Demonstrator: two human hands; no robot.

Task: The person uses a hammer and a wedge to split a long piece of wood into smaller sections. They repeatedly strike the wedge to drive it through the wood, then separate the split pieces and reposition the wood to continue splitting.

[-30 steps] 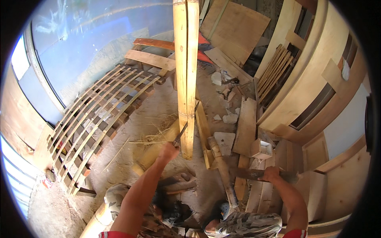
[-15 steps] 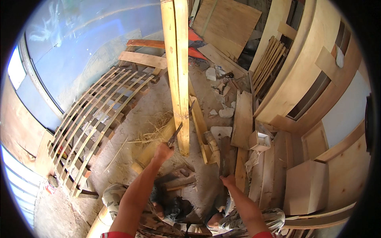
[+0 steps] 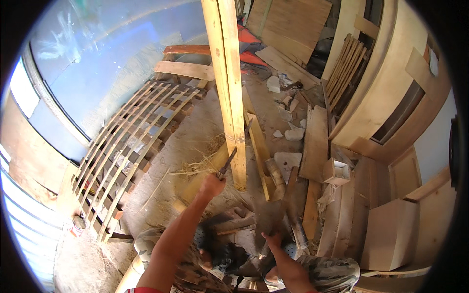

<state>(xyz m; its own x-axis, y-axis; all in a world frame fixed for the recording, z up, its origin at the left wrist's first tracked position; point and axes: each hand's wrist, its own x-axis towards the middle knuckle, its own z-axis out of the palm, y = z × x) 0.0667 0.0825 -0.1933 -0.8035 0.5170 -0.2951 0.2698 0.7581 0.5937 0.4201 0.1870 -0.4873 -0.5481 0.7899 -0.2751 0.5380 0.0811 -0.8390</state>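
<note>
My left hand (image 3: 212,186) is closed round the handle of a long, dark-bladed knife (image 3: 229,159). Its blade slants up across a tall yellow bamboo pole (image 3: 227,88), and the tip end shows beyond the pole's right side. A long split runs down the pole, which stands nearly upright just ahead of me. Lower and to the right, my right hand (image 3: 272,240) grips the near end of a dark wooden stick (image 3: 286,200). The stick is partly blurred and points away from me, apart from the pole.
Left of the pole, a slatted bamboo rack (image 3: 132,151) rests on bricks by a blue wall (image 3: 112,58). Straw-like shavings (image 3: 202,163) lie behind my left hand. Boards (image 3: 312,141), rubble (image 3: 293,134) and a small wooden box (image 3: 336,172) are on the right, beside wooden furniture panels (image 3: 386,234).
My right hand has come down and slightly left with the wooden stick, which now tilts more. The whole view has shifted a little; my left hand keeps its grip on the knife at the pole.
</note>
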